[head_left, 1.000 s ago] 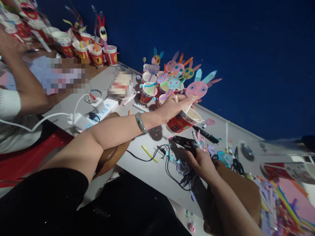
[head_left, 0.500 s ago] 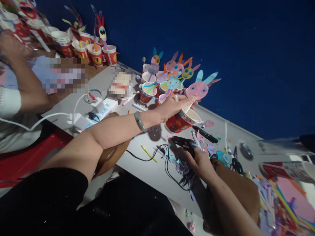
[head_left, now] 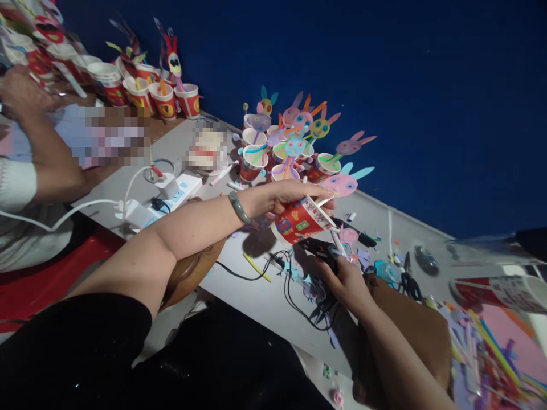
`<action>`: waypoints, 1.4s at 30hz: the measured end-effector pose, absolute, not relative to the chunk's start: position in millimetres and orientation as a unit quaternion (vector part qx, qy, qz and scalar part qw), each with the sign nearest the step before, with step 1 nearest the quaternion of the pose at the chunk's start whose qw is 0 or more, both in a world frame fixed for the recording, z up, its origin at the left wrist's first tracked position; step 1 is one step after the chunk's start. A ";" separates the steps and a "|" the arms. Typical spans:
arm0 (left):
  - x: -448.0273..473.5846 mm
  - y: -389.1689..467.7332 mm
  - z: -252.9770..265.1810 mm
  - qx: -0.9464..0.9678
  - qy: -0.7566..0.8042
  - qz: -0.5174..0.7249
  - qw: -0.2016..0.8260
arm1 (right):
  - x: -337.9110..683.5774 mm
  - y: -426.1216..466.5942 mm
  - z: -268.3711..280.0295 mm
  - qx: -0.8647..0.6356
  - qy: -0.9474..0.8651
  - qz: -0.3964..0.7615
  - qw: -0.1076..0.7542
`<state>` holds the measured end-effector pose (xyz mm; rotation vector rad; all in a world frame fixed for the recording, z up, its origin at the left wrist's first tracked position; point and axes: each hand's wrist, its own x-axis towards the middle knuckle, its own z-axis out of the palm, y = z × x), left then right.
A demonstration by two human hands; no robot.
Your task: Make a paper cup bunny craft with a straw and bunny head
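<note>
My left hand [head_left: 293,195] grips a red paper cup [head_left: 300,222], tipped so its mouth faces right. A pink paper rabbit face [head_left: 341,185] with pale blue ears shows just beyond the fingers, with a white strip running into the cup's mouth. In my right hand [head_left: 344,285] is a black glue gun [head_left: 320,250] with a black cord, its nozzle end close to the cup's lower side. Whether the nozzle touches the cup I cannot tell. Paper scraps [head_left: 301,276] lie under the gun.
Behind my left hand stand several cups with paper rabbit faces [head_left: 294,145]. A power strip [head_left: 179,193] lies on the left, near another person's arm [head_left: 47,136]. Scissors [head_left: 409,285], a black marker [head_left: 356,232] and a heap of coloured strips [head_left: 491,353] are on the right.
My left hand has lowered the cup and turned it, bringing its side down beside the glue gun. The rabbit face has dropped with it, uncovering another cup behind. My right hand stays nearly still.
</note>
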<state>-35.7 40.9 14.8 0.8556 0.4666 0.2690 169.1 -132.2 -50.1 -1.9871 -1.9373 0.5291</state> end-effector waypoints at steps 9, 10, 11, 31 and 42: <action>-30.9 45.5 -4.4 0.421 0.252 0.081 0.868 | 166.9 -132.2 -45.7 -0.678 -0.691 0.181 0.173; -30.8 44.7 -4.5 0.418 0.257 0.079 0.868 | 167.0 -132.6 -45.1 -0.676 -0.693 0.180 0.175; -30.6 43.7 -4.3 0.413 0.261 0.077 0.869 | 167.2 -133.1 -44.7 -0.674 -0.694 0.179 0.178; -18.1 39.4 -18.2 0.416 0.321 0.033 0.850 | 169.8 -135.8 -48.5 -0.675 -0.689 0.189 0.186; -16.3 35.8 -15.4 0.387 0.346 0.029 0.854 | 182.1 -148.1 -47.1 -0.681 -0.675 0.176 0.221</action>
